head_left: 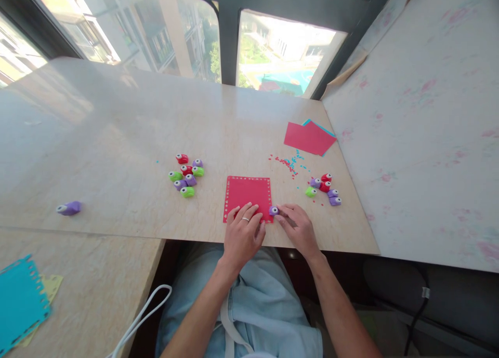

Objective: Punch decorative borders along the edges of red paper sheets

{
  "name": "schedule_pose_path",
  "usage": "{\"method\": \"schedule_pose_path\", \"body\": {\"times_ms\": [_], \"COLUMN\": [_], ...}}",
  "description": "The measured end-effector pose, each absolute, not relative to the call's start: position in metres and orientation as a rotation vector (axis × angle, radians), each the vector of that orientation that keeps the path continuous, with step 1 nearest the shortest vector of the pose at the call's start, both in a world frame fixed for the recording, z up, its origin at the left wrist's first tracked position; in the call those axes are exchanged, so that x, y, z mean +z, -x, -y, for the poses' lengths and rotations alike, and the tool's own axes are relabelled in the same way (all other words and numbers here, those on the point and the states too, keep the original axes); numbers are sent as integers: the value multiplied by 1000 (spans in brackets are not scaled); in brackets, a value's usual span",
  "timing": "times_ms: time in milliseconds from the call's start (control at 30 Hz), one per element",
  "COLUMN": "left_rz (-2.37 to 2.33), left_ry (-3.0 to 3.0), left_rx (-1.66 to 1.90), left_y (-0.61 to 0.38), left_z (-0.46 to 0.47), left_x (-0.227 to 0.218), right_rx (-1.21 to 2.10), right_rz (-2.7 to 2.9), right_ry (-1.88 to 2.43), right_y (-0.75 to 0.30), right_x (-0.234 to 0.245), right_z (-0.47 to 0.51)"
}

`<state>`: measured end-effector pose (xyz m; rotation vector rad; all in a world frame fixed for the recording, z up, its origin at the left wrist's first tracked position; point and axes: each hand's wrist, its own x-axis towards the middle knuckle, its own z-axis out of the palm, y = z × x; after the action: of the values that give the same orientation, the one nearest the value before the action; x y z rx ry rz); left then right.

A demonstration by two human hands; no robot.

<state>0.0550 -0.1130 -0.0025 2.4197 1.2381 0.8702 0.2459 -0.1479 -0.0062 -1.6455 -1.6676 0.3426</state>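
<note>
A red paper square (248, 193) with small holes punched along its edges lies near the front edge of the beige table (117, 140). My left hand (244, 233) rests flat on its near edge, fingers spread, a ring on one finger. My right hand (298, 229) pinches a small purple hole punch (274, 210) at the square's lower right corner.
Several small punches (187, 174) in red, green and purple lie left of the square; another group (324, 188) lies to its right. One purple punch (69, 208) sits far left. Red and teal sheets (309, 137) lie at back right, confetti (290, 163) nearby. A teal punched sheet (19, 301) lies lower left.
</note>
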Motion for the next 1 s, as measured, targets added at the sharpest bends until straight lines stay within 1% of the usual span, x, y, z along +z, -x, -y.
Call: {"method": "schedule_pose_path", "body": {"times_ms": [500,1000], "left_rz": [-1104,-1242], "left_ry": [-2511,-2479], "left_rx": [720,804], "left_y": [-49,-52], "left_z": [114,117], "left_x": [-4,-4], "right_rx": [352,301], "right_rz": [1693,1845], "right_ry": [1639,1635], "right_y": [-246,-247], "right_x": [-6,-4], "right_z": [147,149]}}
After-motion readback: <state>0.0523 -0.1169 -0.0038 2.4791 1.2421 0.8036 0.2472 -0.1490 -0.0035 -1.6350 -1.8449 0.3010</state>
